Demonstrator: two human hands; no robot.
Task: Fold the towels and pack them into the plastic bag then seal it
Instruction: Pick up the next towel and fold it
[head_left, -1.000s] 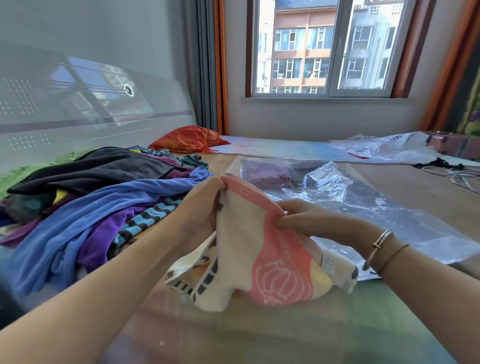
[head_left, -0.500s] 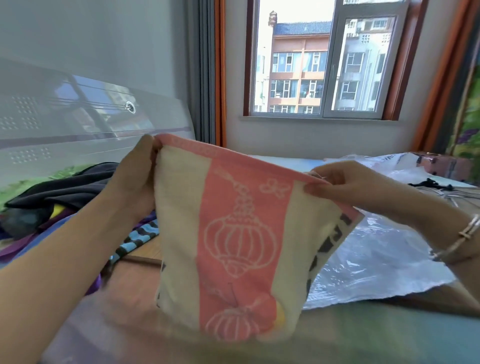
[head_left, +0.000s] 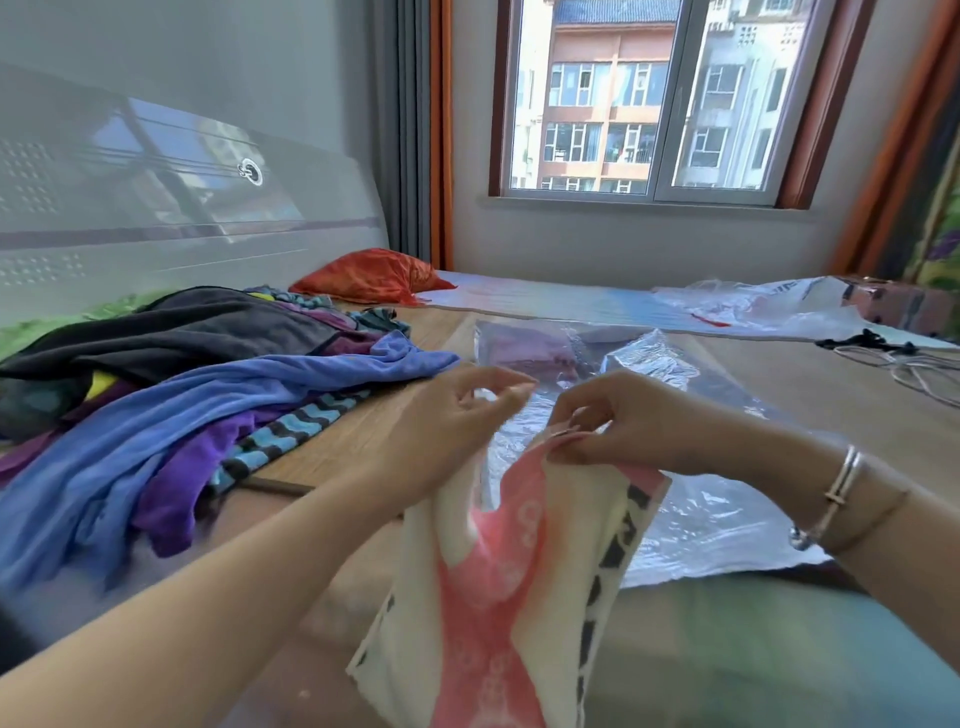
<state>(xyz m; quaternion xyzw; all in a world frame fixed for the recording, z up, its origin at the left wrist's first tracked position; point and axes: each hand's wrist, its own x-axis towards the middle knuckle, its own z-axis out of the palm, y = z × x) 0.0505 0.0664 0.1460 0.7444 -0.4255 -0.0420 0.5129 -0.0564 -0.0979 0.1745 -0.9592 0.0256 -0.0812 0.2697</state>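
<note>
We work at a wooden surface (head_left: 810, 395) set before a window (head_left: 649, 98), with a glossy grey headboard (head_left: 156, 208) along the left and curtains (head_left: 415, 124) in the far corner. Our right hand (head_left: 639, 421) pinches the top edge of the cream and pink towel (head_left: 498, 587), which hangs down toward the near edge, folded in on itself. Our left hand (head_left: 441, 431) is just beside it, fingers loosely curled; whether they hold the cloth we cannot tell, as the motion blurs them.

The clear plastic bag (head_left: 675, 467) lies flat on the wood behind the towel, running from the middle toward the right, with a folded purple towel (head_left: 530, 353) already inside at its far end. A heap of unfolded towels (head_left: 197, 410), blue, purple, black and striped, covers the left side up to the headboard. Farther off lie an orange cloth (head_left: 369, 275) and, at the far right, more crumpled plastic (head_left: 769, 301) and some cords (head_left: 904, 364). Bare wood shows between the heap and the bag, and to the right of the bag.
</note>
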